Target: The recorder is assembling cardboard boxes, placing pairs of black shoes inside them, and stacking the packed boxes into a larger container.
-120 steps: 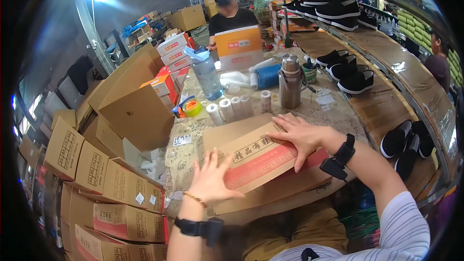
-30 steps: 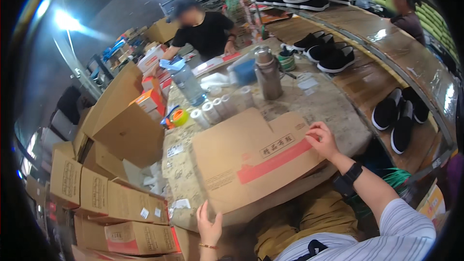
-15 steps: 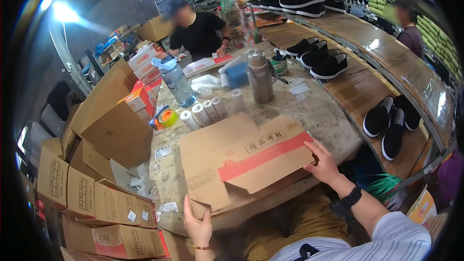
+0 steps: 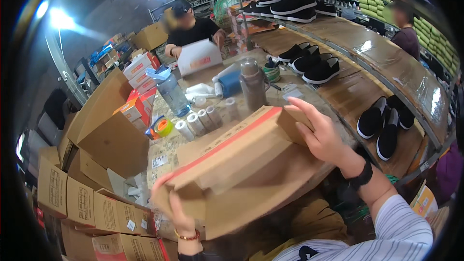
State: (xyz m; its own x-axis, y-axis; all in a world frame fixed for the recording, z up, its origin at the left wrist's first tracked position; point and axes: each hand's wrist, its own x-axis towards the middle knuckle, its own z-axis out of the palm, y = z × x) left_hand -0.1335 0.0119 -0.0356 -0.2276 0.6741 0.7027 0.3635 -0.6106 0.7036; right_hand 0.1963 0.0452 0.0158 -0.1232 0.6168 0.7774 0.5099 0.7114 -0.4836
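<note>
Between my hands, tilted above the table's near edge, is a partly folded brown cardboard box (image 4: 251, 157) with a red stripe. Its open hollow faces me and its side flaps bend inward. My left hand (image 4: 173, 205) grips the left end, fingers wrapped over the outer edge and thumb on the near side. At the right end, my right hand (image 4: 325, 137) holds the flap between thumb and fingers. The fingers of both hands are partly hidden or slightly smeared by motion.
Beyond the box stand several white rolls (image 4: 195, 123), a blue-lidded water bottle (image 4: 171, 92) and a steel flask (image 4: 252, 84). Across the table a person (image 4: 191, 29) handles a white box (image 4: 199, 59). Stacked cartons (image 4: 106, 210) flank the left; black shoes (image 4: 321, 70) sit on right-hand racks.
The cardboard has gone from a nearly flat sheet on the table to a raised, folded trough. My right hand moved up. The co-worker's white box now stands raised.
</note>
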